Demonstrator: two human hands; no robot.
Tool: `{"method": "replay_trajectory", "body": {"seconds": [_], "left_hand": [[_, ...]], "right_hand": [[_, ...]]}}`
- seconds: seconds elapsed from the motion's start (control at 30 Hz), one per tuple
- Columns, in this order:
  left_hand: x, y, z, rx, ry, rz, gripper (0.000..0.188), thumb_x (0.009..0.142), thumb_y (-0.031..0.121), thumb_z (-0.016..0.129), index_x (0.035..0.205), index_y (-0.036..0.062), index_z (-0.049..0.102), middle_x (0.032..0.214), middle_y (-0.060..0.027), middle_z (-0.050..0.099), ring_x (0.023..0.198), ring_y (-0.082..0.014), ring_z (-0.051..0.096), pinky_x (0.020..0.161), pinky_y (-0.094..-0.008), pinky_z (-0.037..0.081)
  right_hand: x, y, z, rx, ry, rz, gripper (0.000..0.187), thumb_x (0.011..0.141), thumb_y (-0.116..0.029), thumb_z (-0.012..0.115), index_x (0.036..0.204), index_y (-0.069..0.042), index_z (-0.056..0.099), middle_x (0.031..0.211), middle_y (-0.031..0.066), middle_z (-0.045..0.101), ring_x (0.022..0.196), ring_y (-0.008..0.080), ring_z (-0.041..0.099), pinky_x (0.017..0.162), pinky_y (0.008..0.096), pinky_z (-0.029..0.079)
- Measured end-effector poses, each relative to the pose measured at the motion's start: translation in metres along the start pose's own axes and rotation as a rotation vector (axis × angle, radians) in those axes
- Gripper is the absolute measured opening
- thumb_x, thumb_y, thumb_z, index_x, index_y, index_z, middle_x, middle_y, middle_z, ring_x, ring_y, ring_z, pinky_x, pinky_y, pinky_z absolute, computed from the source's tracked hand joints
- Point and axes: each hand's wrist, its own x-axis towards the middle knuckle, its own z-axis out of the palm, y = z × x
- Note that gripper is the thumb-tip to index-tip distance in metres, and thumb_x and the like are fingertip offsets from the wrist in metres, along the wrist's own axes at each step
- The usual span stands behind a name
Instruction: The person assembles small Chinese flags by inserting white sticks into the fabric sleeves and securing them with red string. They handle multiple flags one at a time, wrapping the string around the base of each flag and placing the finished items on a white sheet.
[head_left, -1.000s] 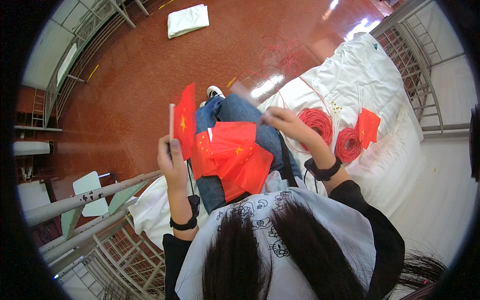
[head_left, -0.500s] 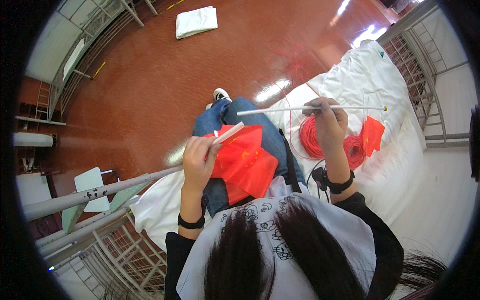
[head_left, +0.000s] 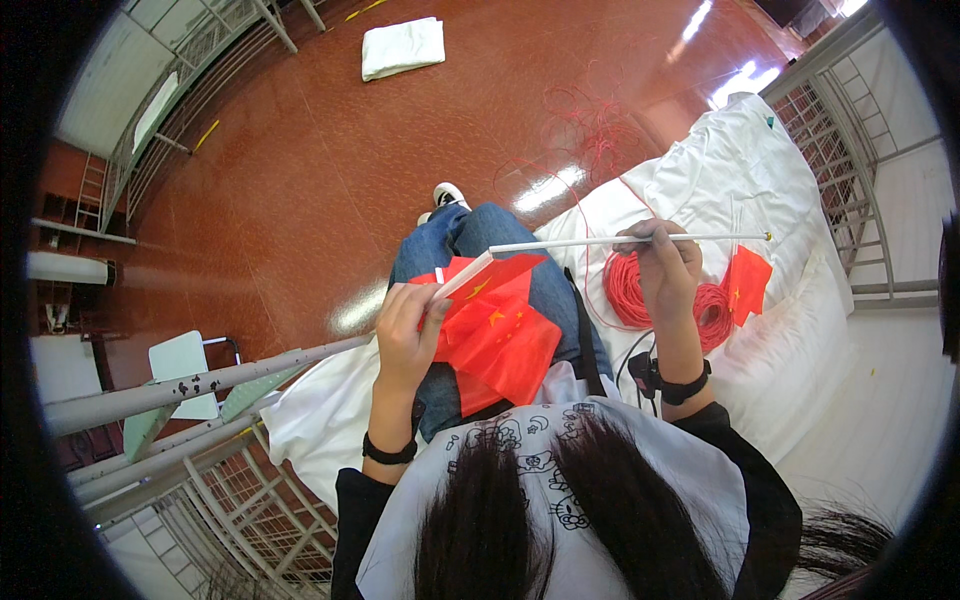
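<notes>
My left hand [head_left: 408,335] is closed on a red flag with yellow stars [head_left: 515,350], pinching it by the white sleeve [head_left: 466,275] along its edge. The flag drapes over my lap. In my right hand [head_left: 668,268], fingers pinched, is a thin white flagpole [head_left: 570,243] with a yellowish tip at its right end. The pole lies nearly level, and its left end meets the sleeve's upper end; whether it is inside I cannot tell. Behind my right hand, coils of red rope [head_left: 622,292] rest on the white bedding, partly hidden by the wrist.
Beside the coils lies another small red flag [head_left: 750,285] on the white bedding [head_left: 700,180]. Loose red cord [head_left: 595,125] trails over the floor. A folded white cloth [head_left: 403,48] is farther off. A metal bed rail [head_left: 220,375] runs along my left, near a white chair [head_left: 180,365].
The pole's left end and the flag's sleeve, apart before, now meet. My left hand has shifted slightly right, and my right hand has come slightly down.
</notes>
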Motion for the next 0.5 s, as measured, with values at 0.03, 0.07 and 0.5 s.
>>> {"method": "replay_trajectory", "body": {"seconds": [0.03, 0.07, 0.5], "left_hand": [[0.0, 0.0, 0.0, -0.011, -0.002, -0.013, 0.013, 0.081, 0.008, 0.065, 0.087, -0.0027, 0.059, 0.076, -0.0134, 0.059, 0.068, -0.0282, 0.054, 0.06, -0.0356, 0.043], [0.0, 0.0, 0.001, -0.007, 0.003, -0.002, 0.013, 0.082, 0.008, 0.064, 0.087, -0.0028, 0.059, 0.076, -0.0137, 0.059, 0.068, -0.0284, 0.054, 0.06, -0.0358, 0.043], [0.002, -0.003, 0.006, 0.029, -0.072, 0.037, 0.013, 0.08, 0.011, 0.066, 0.084, 0.0001, 0.06, 0.074, -0.0119, 0.059, 0.068, -0.0293, 0.055, 0.061, -0.037, 0.042]], "right_hand": [[-0.001, 0.0, 0.0, -0.003, -0.005, -0.001, 0.025, 0.093, -0.011, 0.046, 0.095, 0.01, 0.059, 0.087, 0.0185, 0.063, 0.079, 0.0238, 0.061, 0.072, 0.0354, 0.048], [-0.001, -0.001, 0.0, -0.001, 0.0, 0.0, 0.025, 0.093, -0.011, 0.046, 0.095, 0.01, 0.059, 0.086, 0.0185, 0.063, 0.079, 0.0237, 0.061, 0.072, 0.0353, 0.048], [0.001, -0.014, -0.005, -0.179, -0.185, -0.044, 0.027, 0.093, -0.014, 0.045, 0.085, 0.008, 0.057, 0.079, 0.0157, 0.06, 0.074, 0.0231, 0.058, 0.069, 0.0335, 0.046]]}}
